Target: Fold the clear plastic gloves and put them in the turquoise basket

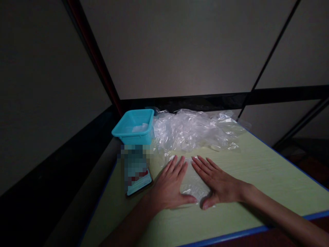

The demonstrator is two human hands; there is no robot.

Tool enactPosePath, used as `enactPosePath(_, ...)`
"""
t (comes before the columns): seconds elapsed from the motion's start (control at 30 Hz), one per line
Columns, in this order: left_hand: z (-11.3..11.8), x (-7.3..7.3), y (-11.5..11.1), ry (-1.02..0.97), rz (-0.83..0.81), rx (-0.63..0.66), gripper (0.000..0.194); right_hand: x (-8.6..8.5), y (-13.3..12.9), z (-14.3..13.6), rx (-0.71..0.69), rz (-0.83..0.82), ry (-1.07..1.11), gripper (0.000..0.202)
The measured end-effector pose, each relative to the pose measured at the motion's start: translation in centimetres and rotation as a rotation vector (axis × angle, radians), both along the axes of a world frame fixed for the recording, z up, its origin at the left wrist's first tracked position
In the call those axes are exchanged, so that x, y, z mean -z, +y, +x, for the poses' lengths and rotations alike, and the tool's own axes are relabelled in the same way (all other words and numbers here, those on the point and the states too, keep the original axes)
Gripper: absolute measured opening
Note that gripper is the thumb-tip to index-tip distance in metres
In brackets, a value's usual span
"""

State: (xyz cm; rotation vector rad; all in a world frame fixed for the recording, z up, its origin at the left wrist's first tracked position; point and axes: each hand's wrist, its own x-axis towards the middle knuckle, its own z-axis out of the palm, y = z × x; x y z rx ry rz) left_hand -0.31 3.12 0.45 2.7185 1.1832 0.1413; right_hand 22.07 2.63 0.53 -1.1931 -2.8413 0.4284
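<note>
A clear plastic bag point(193, 178) lies flat on the pale green table point(262, 175), a little crinkled at its near part. My left hand point(171, 185) rests palm down on the bag's left side, fingers spread and pointing away from me. On the right side of the bag lies my right hand point(217, 181), also palm down with its fingers apart. The two thumbs point toward each other near the bag's near edge, with a small gap between them. Neither hand is gripping anything.
Behind the hands lies a heap of clear plastic bags point(190, 130). A turquoise basket point(136, 139) with some white material inside stands at the back left. A phone point(140, 183), partly pixelated, lies left of my left hand. Panelled walls rise behind the table.
</note>
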Motion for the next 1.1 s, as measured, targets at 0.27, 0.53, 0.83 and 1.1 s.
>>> enactPosePath(0.27,-0.2,-0.4,-0.1,0.056,-0.012,-0.033,0.103,-0.6,-0.1,-0.2,0.030,-0.060,-0.036,0.111)
enactPosePath(0.53,0.0,-0.4,0.0,0.053,0.010,-0.024,0.103,-0.8,-0.7,0.7,0.043,-0.022,0.036,0.101)
enactPosePath(0.83,-0.2,-0.3,0.0,0.078,-0.001,-0.023,0.103,-0.6,-1.5,1.5,0.079,0.097,0.027,0.097)
enactPosePath(1.1,-0.2,-0.3,0.1,0.083,0.004,-0.007,0.104,0.2,-0.4,1.2,0.077,0.090,-0.006,0.102)
